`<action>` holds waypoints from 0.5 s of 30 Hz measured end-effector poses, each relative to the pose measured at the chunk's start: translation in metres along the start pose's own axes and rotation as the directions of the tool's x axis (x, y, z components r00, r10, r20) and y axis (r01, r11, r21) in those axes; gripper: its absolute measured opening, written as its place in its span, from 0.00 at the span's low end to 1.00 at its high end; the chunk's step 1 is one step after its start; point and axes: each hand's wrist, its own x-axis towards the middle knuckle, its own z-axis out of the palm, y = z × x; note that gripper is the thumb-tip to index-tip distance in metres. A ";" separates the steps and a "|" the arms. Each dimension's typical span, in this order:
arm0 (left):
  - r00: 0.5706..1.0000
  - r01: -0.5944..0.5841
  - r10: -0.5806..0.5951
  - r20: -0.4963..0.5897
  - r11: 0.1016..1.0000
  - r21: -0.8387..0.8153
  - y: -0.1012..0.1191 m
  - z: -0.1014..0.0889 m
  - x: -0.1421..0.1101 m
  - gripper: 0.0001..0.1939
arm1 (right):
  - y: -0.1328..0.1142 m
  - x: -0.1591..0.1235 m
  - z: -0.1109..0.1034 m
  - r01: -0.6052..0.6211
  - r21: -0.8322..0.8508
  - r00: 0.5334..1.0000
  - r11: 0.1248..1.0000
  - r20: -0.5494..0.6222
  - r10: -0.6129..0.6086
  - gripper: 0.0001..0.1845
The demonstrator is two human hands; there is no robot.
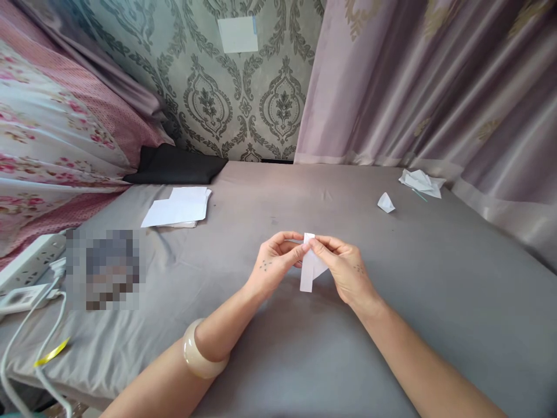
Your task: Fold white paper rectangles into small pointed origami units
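Observation:
Between my two hands, above the grey cloth, is a folded piece of white paper (307, 274). It has a narrow upright strip and a slanted flap reaching to the right. My left hand (279, 255) pinches the strip's upper left edge between thumb and fingers. From the other side, my right hand (343, 261) grips the top of the paper, its thumb close to the left thumb. The right fingers behind the paper are partly hidden. A pale bangle (198, 351) circles my left forearm.
A stack of white paper (178, 209) lies at the back left, near a black cloth (178, 165). One folded paper piece (386, 202) and a paper pile (421, 183) lie back right. A power strip (30, 261) with cables and a yellow strip (52, 352) are at left.

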 end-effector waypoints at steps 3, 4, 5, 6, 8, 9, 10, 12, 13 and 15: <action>0.991 0.101 -0.103 0.083 0.995 0.026 -0.002 -0.001 -0.001 0.18 | 0.001 0.001 0.000 -0.004 0.035 0.997 0.999 -0.080 0.007 0.17; 0.983 0.133 -0.137 0.120 0.990 0.034 -0.003 -0.001 -0.001 0.18 | 0.000 0.001 0.000 -0.010 0.041 0.995 0.999 -0.095 0.014 0.17; 0.975 0.159 -0.163 0.153 0.987 0.038 -0.004 -0.001 -0.001 0.17 | 0.000 0.002 0.000 -0.014 0.044 0.994 0.999 -0.104 0.018 0.17; 0.967 0.178 -0.181 0.181 0.983 0.037 -0.005 -0.001 -0.002 0.17 | 0.000 0.002 -0.001 -0.014 0.044 0.994 0.999 -0.107 0.019 0.18; 0.959 0.194 -0.196 0.206 0.981 0.031 -0.007 -0.001 -0.002 0.16 | -0.001 0.003 -0.002 -0.007 0.044 0.995 0.999 -0.102 0.011 0.17; 0.958 0.197 -0.200 0.207 0.980 0.036 -0.007 -0.001 -0.002 0.16 | -0.001 0.004 -0.002 -0.003 0.044 0.995 0.999 -0.098 0.007 0.17; 0.956 0.201 -0.207 0.206 0.978 0.048 -0.007 0.000 -0.002 0.16 | -0.001 0.004 -0.003 0.000 0.043 0.995 0.999 -0.096 0.004 0.17; 0.959 0.204 -0.214 0.187 0.976 0.075 -0.005 0.000 -0.002 0.16 | 0.001 0.005 -0.004 0.001 0.038 0.995 0.999 -0.095 0.002 0.17; 0.966 0.192 -0.203 0.161 0.978 0.080 -0.004 0.000 -0.002 0.15 | 0.001 0.005 -0.004 0.003 0.034 0.996 0.999 -0.093 0.000 0.17; 0.987 0.132 -0.137 0.081 0.989 0.067 -0.003 0.000 0.000 0.14 | 0.003 0.004 -0.003 0.017 0.021 0.997 1.000 -0.077 -0.015 0.16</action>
